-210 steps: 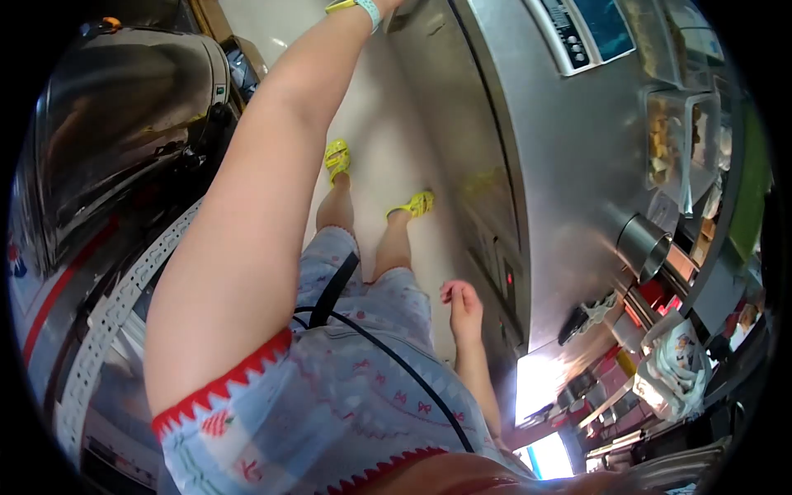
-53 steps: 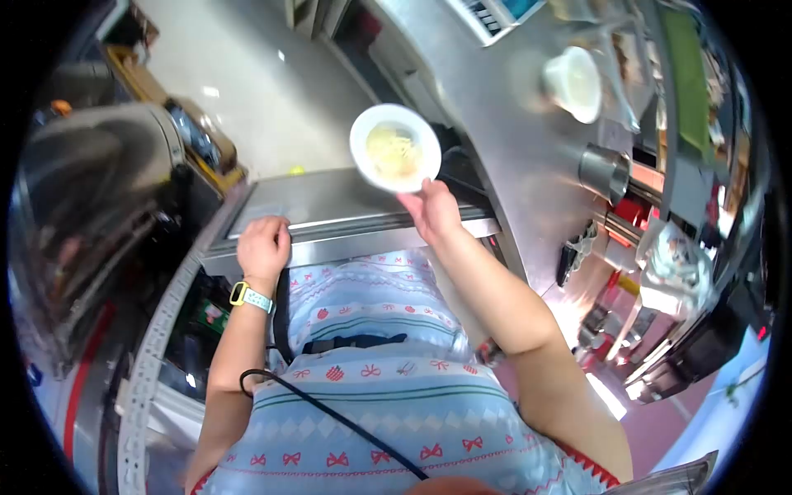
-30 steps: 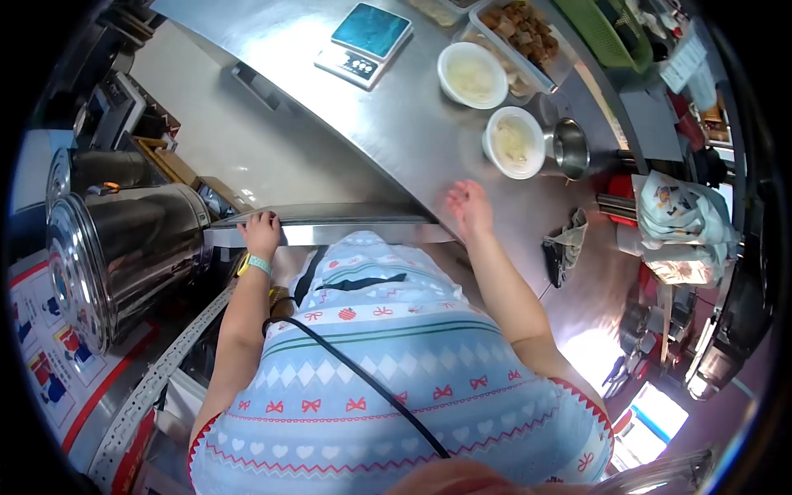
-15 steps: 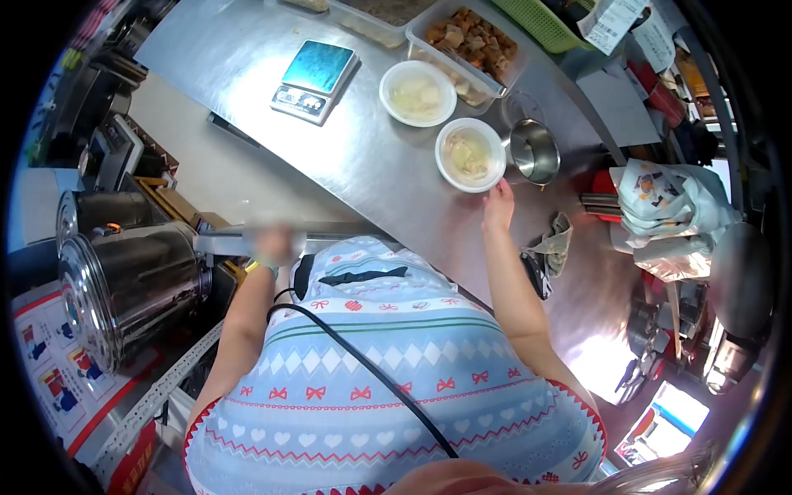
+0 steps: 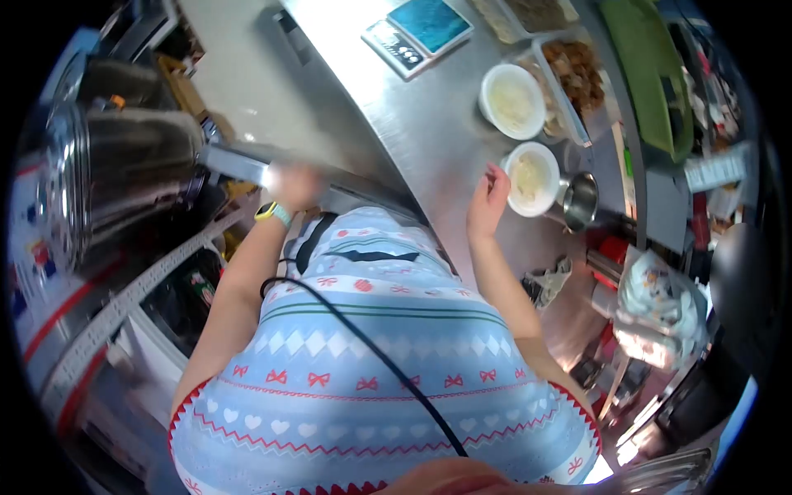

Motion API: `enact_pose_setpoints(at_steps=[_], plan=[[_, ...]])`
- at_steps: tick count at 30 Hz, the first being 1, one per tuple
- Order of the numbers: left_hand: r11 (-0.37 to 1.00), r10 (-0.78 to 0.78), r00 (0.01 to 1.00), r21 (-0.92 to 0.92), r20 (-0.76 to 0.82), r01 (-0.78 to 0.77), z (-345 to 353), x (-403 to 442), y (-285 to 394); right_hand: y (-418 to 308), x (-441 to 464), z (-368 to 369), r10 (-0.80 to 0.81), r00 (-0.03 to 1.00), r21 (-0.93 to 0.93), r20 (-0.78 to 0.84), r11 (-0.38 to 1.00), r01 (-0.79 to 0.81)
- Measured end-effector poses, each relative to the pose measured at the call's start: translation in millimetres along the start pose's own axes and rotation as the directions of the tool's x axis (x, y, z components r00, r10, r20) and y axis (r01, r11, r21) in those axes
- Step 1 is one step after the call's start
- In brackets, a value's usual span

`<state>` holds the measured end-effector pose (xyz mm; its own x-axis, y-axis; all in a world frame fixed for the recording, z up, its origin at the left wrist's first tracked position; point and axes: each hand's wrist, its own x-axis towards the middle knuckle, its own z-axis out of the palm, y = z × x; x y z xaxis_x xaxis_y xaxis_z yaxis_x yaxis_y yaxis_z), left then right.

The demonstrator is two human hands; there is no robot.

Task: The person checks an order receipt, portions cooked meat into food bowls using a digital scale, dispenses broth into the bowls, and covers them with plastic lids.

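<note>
My right hand (image 5: 489,202) is beside the left edge of the nearer white plastic bowl (image 5: 528,149), its fingers extended and slightly bent, not gripping the rim. Pale yellowish food lies in that bowl. Just behind it stands a second white bowl (image 5: 516,133) with similar pale contents. A small metal pot (image 5: 581,203) sits right of the nearer bowl. Near the counter's lower left edge is my left hand (image 5: 297,186), with a watch (image 5: 275,213) on the wrist. Blur covers its fingers and a whitish patch by them, so any hold is hidden.
A digital scale (image 5: 396,51) with a blue top stands on the steel counter (image 5: 437,136). Clear tubs hold brown chunks (image 5: 575,78) and other food. A green basket (image 5: 648,82) is at upper right, a cloth (image 5: 554,282) below the pot, large steel drums (image 5: 136,157) at left.
The view has turned, so the counter things appear farther right. My right hand has let go of the nearer bowl's rim and is now at its left side. My left hand remains by the counter edge.
</note>
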<state>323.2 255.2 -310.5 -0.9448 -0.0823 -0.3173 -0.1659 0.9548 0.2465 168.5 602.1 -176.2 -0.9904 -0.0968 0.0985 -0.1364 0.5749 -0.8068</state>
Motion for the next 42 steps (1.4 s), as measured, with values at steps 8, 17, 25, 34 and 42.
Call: enact_pose_setpoints(at_steps=[8,17,25,34,42], plan=[[0.923,0.135,0.893,-0.382,0.43,0.045,-46.8,-5.9,-33.2,27.9,26.3,-33.1,-0.098,0.894,-0.549,-0.438,0.816,-0.18],[0.79,0.388,0.84,-0.606,0.379,-0.092,-123.6,59.1,59.4,13.6,-21.1,-52.4,0.097,0.995,-0.682,0.027,0.729,-0.053],[0.315,0.334,0.841,-0.891,0.426,0.326,-124.2,96.6,237.2,71.0,23.1,-71.3,0.082,0.961,-0.403,-0.265,0.896,-0.187],[0.026,0.365,0.819,-0.884,0.443,0.466,-123.5,112.4,269.8,58.7,21.0,-90.8,0.123,0.959,-0.023,-0.257,0.991,-0.133],[0.409,0.285,0.859,-0.864,0.426,0.293,-106.7,109.3,295.9,41.0,-52.6,-186.7,-0.004,0.883,0.092,-0.47,0.994,0.054]])
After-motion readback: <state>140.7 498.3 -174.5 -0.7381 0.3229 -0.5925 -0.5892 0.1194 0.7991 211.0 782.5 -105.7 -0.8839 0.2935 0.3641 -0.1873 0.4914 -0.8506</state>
